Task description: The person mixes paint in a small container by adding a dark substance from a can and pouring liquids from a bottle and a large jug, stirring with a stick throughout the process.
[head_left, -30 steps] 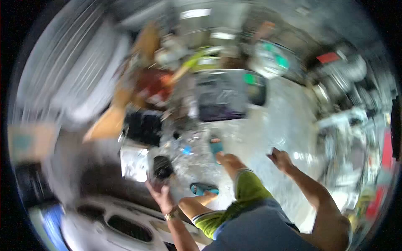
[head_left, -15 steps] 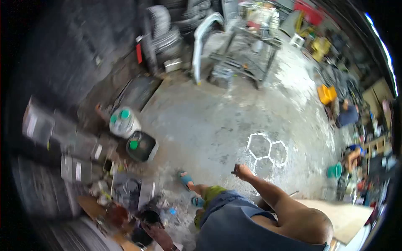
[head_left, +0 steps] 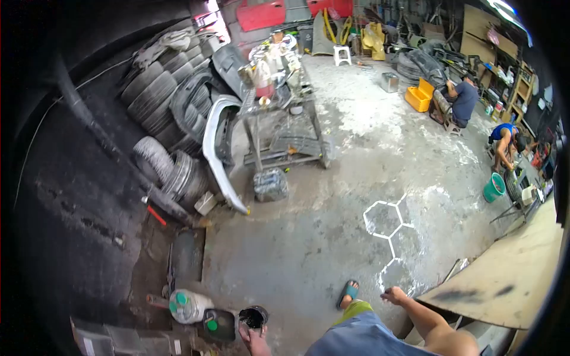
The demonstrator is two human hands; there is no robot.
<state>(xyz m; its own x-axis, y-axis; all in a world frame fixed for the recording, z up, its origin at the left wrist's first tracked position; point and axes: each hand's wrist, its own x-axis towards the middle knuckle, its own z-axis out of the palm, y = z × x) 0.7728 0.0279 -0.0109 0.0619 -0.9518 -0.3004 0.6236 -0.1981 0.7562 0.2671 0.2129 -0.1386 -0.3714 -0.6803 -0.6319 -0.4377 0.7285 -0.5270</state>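
1. Carrying appears to be the work in hand: the left hand (head_left: 254, 341) has the dark container (head_left: 253, 318) at its rim, and I judge it to be clear of the floor (head_left: 285, 255).
2. Done, as far as this view shows: the container is picked up and held. Left: it is not yet set down, and no pouring or emptying can be seen. The stage looks to be mid-carry, a judgement from its place in the hand alone.
3. The container is low in the view, left of centre, ahead of the fingers. It appears just beside the dark jug (head_left: 219, 325) with a green cap, with the pale jug (head_left: 187, 307) farther to the left.
4. Its round mouth points up toward the head camera, showing a dark inside with shiny streaks. The long axis seems to run from mouth to base, roughly upright; the hand and steep angle hide the lower wall, so a slight tilt is possible.
5. The left grip is clamped on the container's near edge.
6. The right hand (head_left: 394, 295) is well apart from the container, its fingers curled inward near the white line pattern (head_left: 390, 238) in the view. I cannot tell whether that grip is fully together or encloses something small.
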